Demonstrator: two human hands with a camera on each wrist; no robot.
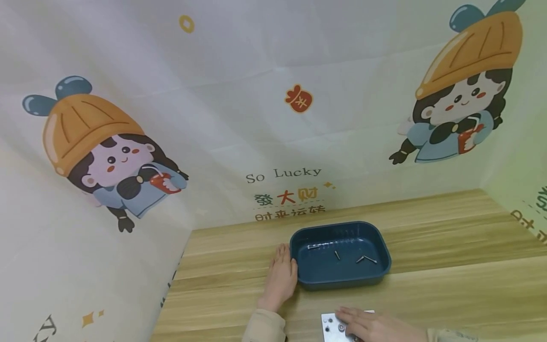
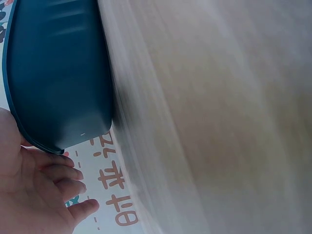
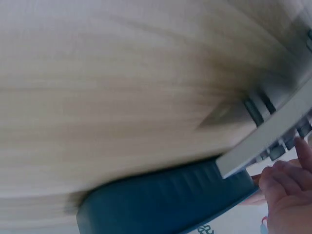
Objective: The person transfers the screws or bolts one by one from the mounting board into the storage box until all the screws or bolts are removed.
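Note:
My left hand lies along the left wall of a dark blue tray, its fingers extended. In the left wrist view the palm and fingers are at the tray's rim. Several small screws lie loose in the tray. My right hand lies over a pale metal plate in front of the tray, its fingertips on the plate's top. Bolts stand on the plate's upper side, right by the fingers in the right wrist view. More shanks stick out of its underside.
A wood-grain tabletop lies under everything. Behind it hangs a pale printed cloth with cartoon figures and lettering, which also encloses the left and right sides.

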